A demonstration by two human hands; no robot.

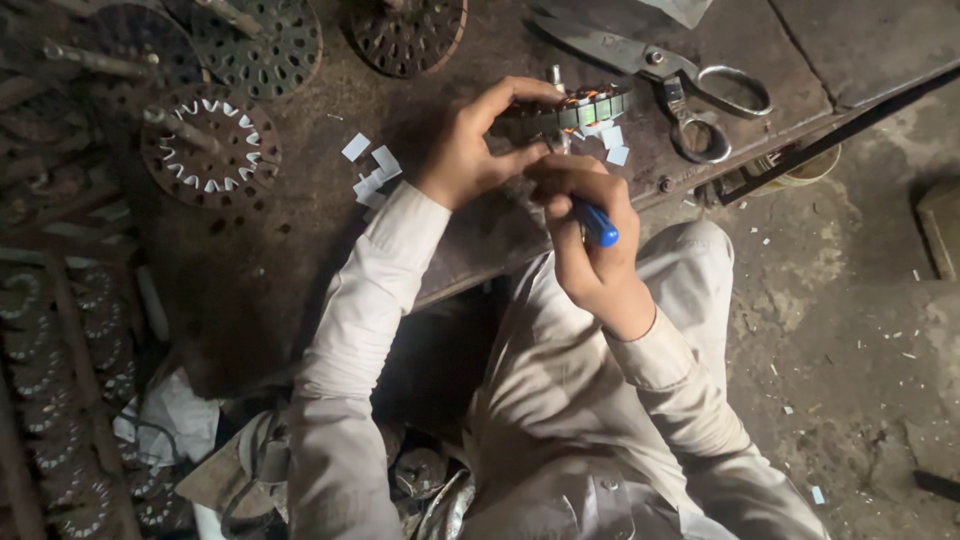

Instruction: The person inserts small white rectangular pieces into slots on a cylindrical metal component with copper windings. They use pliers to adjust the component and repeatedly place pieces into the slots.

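Gripping round stator [575, 110] on edge w/ left hand [470, 150], fingers curled over rim; right hand [590, 240] fisted on blue-handled tool [597, 225]; shears [660, 75] nearby on surface [300, 250].

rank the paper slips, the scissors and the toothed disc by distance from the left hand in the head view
1. paper slips, just beside the left hand, toward the discs
2. scissors, past the stator, upper right
3. toothed disc, far left of the bench

We are seeing no packages, labels, signs or screens anywhere on the dark metal desk [300, 230] or the floor.
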